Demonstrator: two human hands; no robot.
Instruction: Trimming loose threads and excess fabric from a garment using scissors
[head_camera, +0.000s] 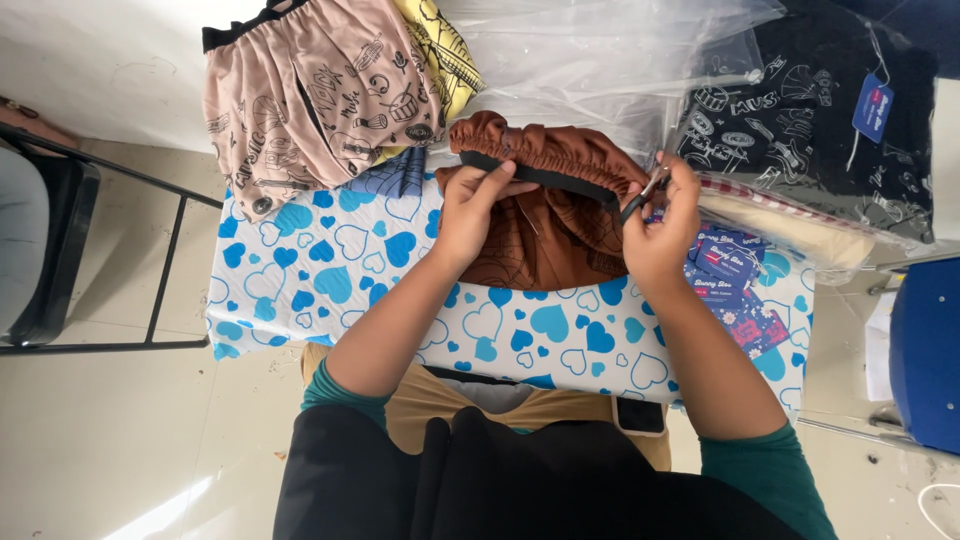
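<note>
I see a pink printed garment (300, 95) at the far left of the heart-print tabletop (330, 280). Left hand (470, 205) pinches the black waistband of the brown garment (545, 235), lying mid-tabletop. Right hand (660, 235) grips the band's other end with small snips (645, 195). Blue tags (730, 270) just right, black bagged garment (800, 120) beyond.

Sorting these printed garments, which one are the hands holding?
The brown gathered garment with black waistband; both hands grip it, while pink, yellow and black ones lie untouched.
</note>
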